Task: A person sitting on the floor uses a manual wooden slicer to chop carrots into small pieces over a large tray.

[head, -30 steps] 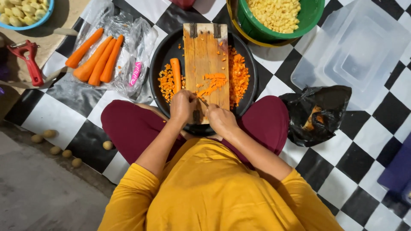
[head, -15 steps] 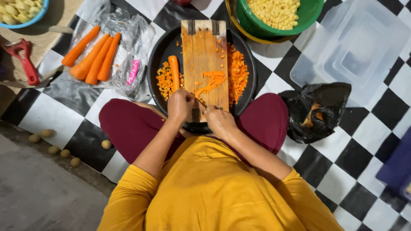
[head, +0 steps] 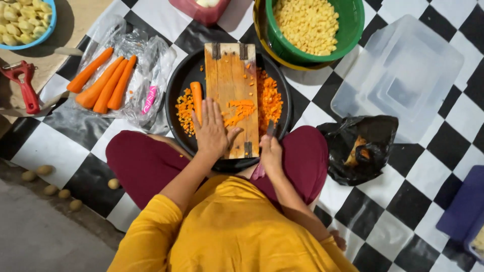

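At the far left, four whole carrots (head: 103, 83) lie on a plastic bag (head: 136, 65), not cut yet. A carrot piece (head: 196, 100) waits in the black pan (head: 176, 90), beside diced carrot (head: 269, 98) heaped on both sides of the board (head: 229, 70). So I judge the dicing about half done. The left hand (head: 212, 132) lies flat on the board, fingers spread, pressing on small orange bits and gripping nothing. The right hand (head: 270, 153) is closed around a knife (head: 270, 128), its blade beside the board edge.

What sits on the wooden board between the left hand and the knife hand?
In the head view, a small heap of diced orange carrot lies on the wooden cutting board, between the left hand and the right hand.
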